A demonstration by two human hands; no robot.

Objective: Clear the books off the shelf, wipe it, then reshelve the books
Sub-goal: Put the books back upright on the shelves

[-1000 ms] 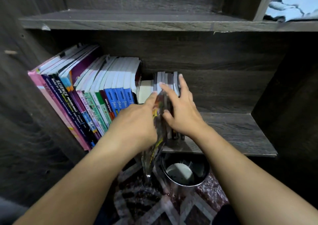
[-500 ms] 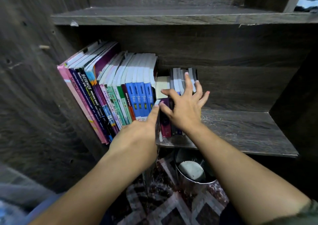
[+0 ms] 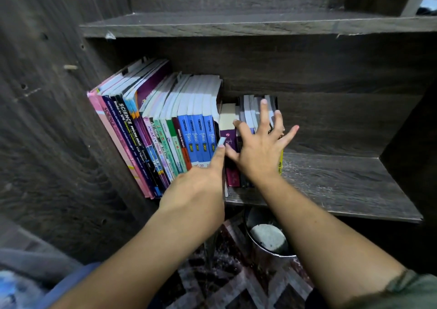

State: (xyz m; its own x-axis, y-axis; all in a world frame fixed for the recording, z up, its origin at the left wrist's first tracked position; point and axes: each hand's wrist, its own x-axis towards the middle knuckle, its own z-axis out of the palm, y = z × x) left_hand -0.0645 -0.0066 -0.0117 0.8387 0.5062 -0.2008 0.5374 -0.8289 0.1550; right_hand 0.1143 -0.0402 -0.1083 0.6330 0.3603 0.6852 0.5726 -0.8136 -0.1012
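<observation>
Glossy thin booklet (image 3: 221,142), likely light and floppy, is gripped along its edge by the left hand (image 3: 196,185); the right hand (image 3: 257,153), fingers (image 3: 263,110) splayed, braces small dark paperbacks (image 3: 247,111).

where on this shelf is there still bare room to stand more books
Bare board runs from the short books under the right hand to the right side wall. The shelf above also looks bare where visible. Crowded: the leaning row at the left, and the gap where the left hand holds a thin book.
</observation>
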